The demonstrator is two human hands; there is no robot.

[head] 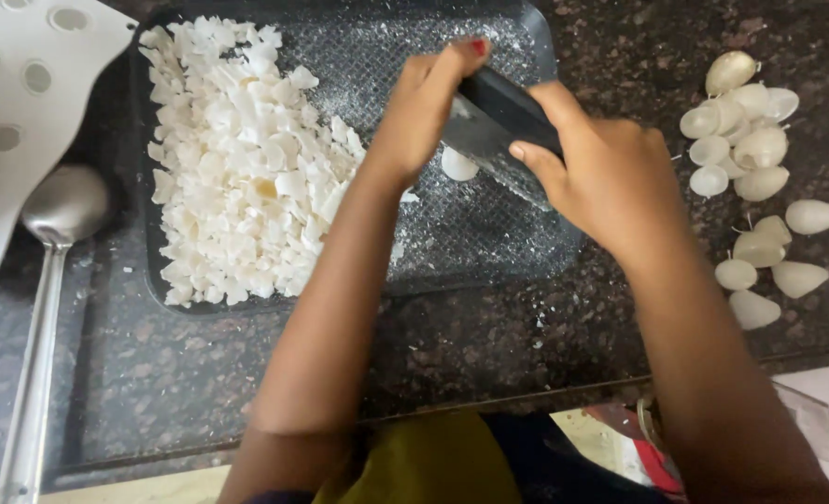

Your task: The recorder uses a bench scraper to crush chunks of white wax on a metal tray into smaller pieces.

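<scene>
Over the dark tray [489, 252], a knife [498, 121] is gripped by the right hand [601, 177]; its blade is steadied by left hand [424, 103] fingertips pressed down above a garlic clove [458, 166].

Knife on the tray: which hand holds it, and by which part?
Right hand grips the knife by its black handle; left hand presses fingers on the blade's spine.
</scene>
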